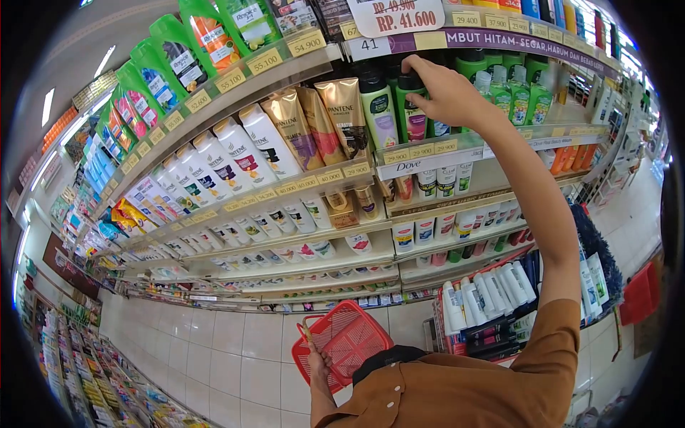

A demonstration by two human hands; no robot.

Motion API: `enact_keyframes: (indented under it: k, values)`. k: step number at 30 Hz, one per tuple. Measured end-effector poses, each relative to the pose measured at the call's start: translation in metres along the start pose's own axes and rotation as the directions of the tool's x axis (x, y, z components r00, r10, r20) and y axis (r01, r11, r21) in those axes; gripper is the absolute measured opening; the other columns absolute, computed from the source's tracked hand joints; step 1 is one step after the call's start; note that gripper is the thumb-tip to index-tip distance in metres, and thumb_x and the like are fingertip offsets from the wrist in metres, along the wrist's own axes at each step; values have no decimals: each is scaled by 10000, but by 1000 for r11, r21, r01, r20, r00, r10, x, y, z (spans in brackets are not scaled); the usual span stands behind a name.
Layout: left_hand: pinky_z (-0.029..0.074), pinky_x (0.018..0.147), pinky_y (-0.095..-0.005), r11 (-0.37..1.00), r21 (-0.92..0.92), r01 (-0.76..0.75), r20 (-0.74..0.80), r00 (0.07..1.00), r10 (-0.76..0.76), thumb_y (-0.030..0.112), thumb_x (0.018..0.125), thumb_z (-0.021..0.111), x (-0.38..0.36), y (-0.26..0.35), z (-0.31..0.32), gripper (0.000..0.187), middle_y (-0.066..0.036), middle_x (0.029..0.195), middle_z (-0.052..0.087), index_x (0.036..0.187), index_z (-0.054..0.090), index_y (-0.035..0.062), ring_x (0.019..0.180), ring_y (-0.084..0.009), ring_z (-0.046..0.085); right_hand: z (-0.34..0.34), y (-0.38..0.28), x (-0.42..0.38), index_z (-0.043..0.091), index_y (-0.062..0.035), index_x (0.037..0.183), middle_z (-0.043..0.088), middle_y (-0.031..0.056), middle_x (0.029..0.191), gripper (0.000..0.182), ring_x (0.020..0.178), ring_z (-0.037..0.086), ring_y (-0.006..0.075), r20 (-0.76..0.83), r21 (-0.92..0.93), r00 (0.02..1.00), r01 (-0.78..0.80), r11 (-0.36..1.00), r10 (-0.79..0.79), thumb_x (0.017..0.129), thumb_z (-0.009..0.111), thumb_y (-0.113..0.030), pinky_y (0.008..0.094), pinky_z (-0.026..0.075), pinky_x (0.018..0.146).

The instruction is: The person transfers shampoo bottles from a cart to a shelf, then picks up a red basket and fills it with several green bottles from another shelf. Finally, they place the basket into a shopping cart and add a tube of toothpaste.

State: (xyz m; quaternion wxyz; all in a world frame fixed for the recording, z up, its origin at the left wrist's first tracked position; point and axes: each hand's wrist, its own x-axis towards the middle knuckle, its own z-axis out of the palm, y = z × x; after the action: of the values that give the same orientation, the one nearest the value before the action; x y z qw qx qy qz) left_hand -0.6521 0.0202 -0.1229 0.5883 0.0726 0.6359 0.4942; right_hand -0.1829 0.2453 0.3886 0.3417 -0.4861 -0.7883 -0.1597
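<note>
Store shelves (428, 164) bend across the upper frame, packed with hair products, and pale floor tiles (228, 349) spread below. On my feed, the right hand (427, 87) reaches into the upper middle of the frame, at the black-capped bottle (414, 120) with the pink label. Its fingers curl over the cap and the thumb lies at the cap's front; I can't tell whether it has a firm grip. That bottle stands on the shelf, long axis close to vertical in the picture, cap toward the top edge and base toward the bottom, label facing me. Just left of it stands a green bottle (382, 118) with a lavender label, also cap up and tipped slightly in my view; gold tubes (344, 118) sit farther left. Down at lower centre, I have the left hand (320, 360) closed around the handle (306, 330) of a red basket (371, 329), whose open top faces up toward me.
</note>
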Motion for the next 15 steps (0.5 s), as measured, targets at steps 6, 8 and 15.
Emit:
enact_keyframes:
  k: [6,8,15]
  values:
    - [187,360,-259,998,-48,-32,21,999,33,630,934,401,6,-9,-5,525,36,525,279,695,356,165,398,-98,253,-1,4,1,513,-52,1198,576,145,1146,452,1028,586,364,-9,-41,998,54,998,-54,792,684,-152,442,486,870]
    - [185,360,-259,998,-48,-33,20,999,34,633,931,404,4,-9,-5,524,39,525,276,695,353,168,398,-97,250,-9,5,1,530,-49,1175,578,142,1128,459,1037,577,360,52,-1,997,55,998,-55,760,712,-126,434,480,878]
    - [183,355,-253,998,-56,-30,-13,999,29,624,937,401,4,-13,-7,511,47,517,268,685,343,183,394,-90,240,-24,1,-17,527,-60,1158,577,110,1094,474,929,579,287,13,84,993,112,990,-114,732,724,4,367,480,787]
